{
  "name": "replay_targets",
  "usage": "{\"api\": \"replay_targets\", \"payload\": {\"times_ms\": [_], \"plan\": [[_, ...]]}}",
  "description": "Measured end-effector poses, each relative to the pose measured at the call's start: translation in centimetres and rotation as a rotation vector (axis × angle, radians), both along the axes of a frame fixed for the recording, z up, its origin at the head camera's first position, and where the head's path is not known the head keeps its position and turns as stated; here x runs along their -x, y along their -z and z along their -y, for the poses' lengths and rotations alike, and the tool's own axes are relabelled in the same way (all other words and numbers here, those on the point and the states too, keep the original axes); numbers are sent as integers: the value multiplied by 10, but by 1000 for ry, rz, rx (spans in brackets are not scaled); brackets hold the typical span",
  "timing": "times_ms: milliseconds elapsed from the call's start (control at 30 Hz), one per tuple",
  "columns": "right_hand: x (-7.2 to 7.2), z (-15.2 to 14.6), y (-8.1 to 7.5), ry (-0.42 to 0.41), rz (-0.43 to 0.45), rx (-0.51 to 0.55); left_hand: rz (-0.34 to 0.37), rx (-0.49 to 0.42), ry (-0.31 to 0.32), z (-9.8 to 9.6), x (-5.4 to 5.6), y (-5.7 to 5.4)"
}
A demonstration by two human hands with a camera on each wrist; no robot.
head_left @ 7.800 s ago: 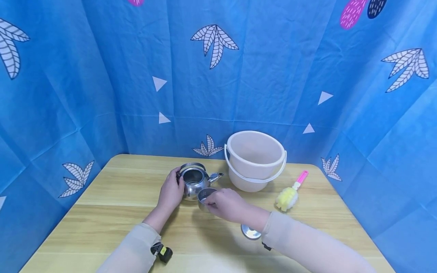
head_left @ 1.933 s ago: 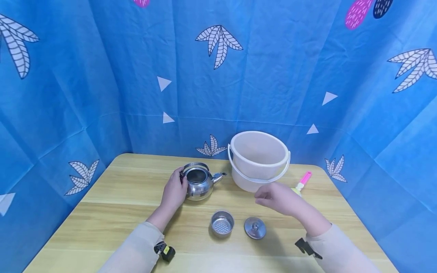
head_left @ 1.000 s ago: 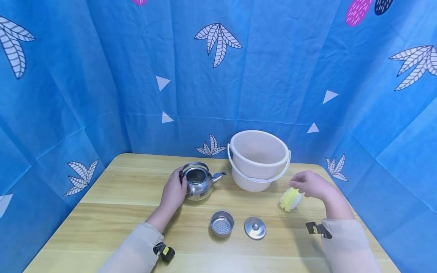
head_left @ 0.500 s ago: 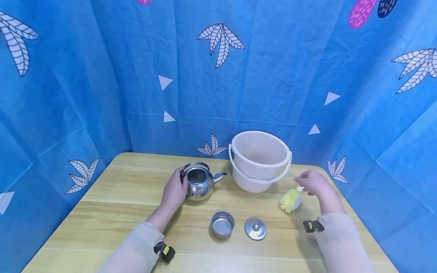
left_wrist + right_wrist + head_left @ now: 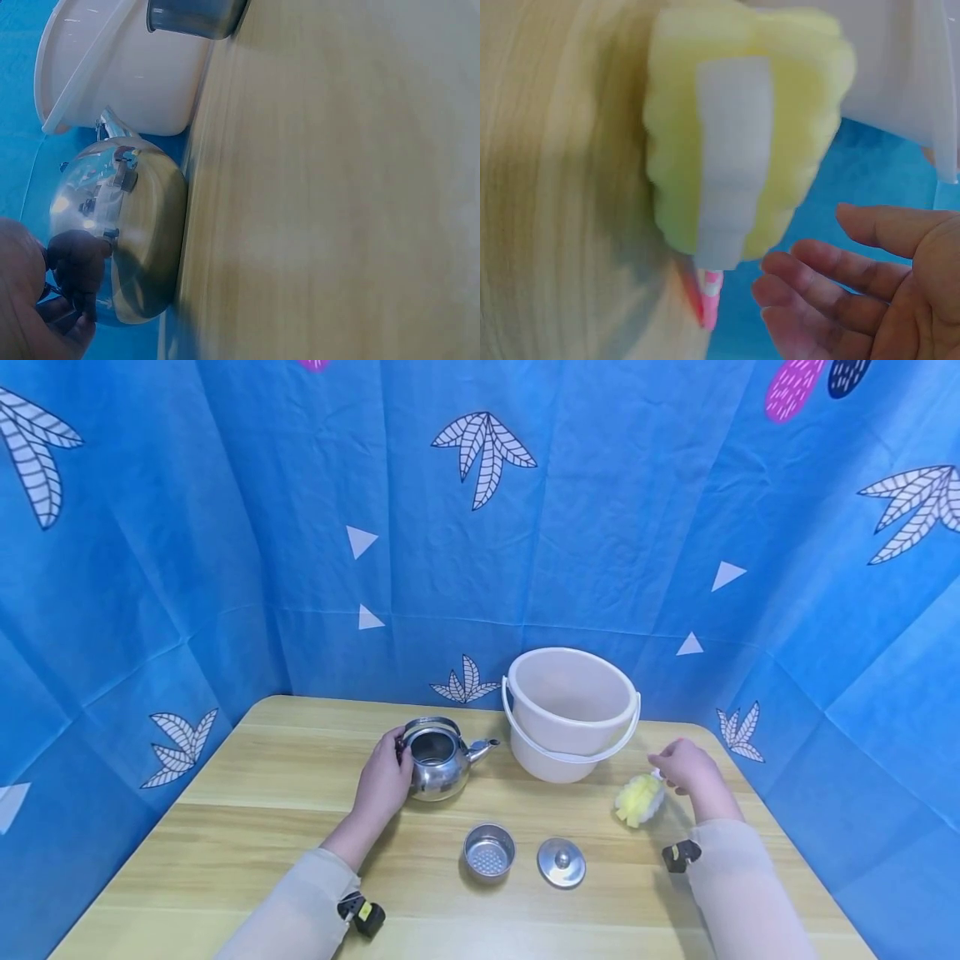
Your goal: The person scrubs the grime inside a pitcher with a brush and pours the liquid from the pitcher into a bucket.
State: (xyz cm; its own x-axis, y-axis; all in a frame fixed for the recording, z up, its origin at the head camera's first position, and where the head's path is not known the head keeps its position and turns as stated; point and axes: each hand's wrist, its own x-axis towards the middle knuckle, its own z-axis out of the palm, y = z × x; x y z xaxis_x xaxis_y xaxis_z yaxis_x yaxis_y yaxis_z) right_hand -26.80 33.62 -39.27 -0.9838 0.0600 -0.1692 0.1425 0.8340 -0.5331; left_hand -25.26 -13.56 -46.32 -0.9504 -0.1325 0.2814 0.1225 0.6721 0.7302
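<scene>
A shiny steel teapot (image 5: 437, 768) without its lid stands upright on the table, its spout to the right. My left hand (image 5: 385, 774) grips it at the handle side; in the left wrist view the fingers curl in close to its wall. At the right lies a sponge brush with a yellow and white head (image 5: 639, 800) and a pink handle (image 5: 711, 300). Over that handle hovers my right hand (image 5: 690, 768), mostly covering it in the head view. In the right wrist view its fingers are loosely bent and apart from the brush.
A perforated steel strainer cup (image 5: 489, 852) sits in front of the teapot, with the round steel lid (image 5: 561, 862) to its right. At the back stands a white bucket (image 5: 558, 752), its handle hanging down in front. Blue curtains (image 5: 480, 568) border the table (image 5: 247, 827).
The right hand has set the strainer cup down on the table, let go of it and moved right to the brush handle. The left hand stays on the teapot.
</scene>
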Motion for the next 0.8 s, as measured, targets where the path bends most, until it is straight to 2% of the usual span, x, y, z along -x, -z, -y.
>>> {"api": "replay_targets", "payload": {"times_ms": [400,633,800], "plan": [[11,-13,18,38,32,7,19,-7,-6,-1,-2,2],[13,-14,22,86,62,32,16,-7,-6,-1,-1,1],[14,-13,22,88,73,14,11,-9,-9,0,0,3]]}}
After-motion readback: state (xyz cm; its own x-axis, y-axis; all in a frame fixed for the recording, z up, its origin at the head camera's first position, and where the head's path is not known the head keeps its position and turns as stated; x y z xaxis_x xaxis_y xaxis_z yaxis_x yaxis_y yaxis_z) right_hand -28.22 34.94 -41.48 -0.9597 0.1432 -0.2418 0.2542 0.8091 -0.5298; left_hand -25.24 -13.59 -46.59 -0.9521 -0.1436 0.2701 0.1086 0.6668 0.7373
